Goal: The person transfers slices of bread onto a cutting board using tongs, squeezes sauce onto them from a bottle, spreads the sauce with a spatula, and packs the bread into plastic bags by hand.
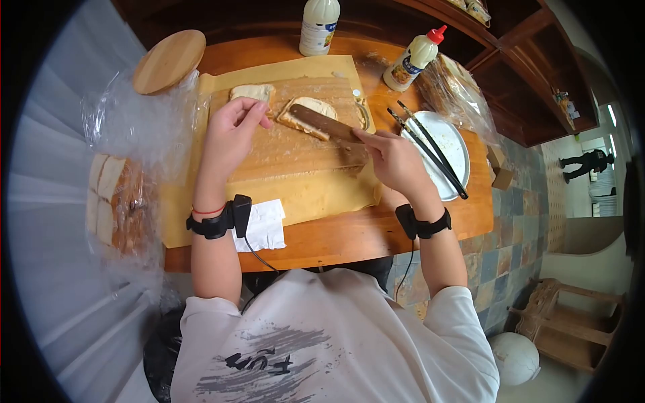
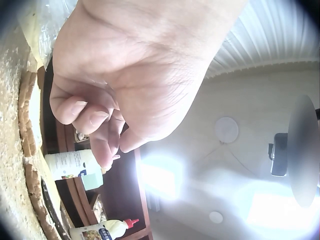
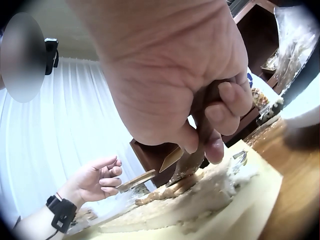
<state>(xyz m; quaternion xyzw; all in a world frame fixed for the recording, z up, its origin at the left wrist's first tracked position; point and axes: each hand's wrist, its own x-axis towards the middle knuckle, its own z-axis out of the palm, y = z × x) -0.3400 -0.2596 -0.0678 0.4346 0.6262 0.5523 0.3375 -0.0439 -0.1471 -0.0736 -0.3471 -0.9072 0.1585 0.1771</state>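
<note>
In the head view the right hand [image 1: 401, 161] grips a flat brown spreader [image 1: 326, 123], its blade lying on the spread-covered top of a bread slice [image 1: 316, 107]. The right wrist view shows the right hand's [image 3: 175, 85] fingers curled round the handle, the blade [image 3: 186, 167] low against the slice. Another coated slice [image 1: 252, 92] lies to the left on the wooden board [image 1: 295, 158]. Just in front of it hovers the left hand [image 1: 232, 131], holding nothing. Its fingers are loosely bent in the left wrist view, where the hand [image 2: 125, 70] is above the board's surface.
Two bottles, one white [image 1: 318, 30] and one red-capped [image 1: 410, 64], stand behind the board. At right, black tongs [image 1: 433, 154] lie across a white plate [image 1: 449, 138]. Bagged bread [image 1: 114, 198], a round wooden lid [image 1: 168, 62] and plastic wrap are at left; a paper napkin [image 1: 262, 228] lies in front.
</note>
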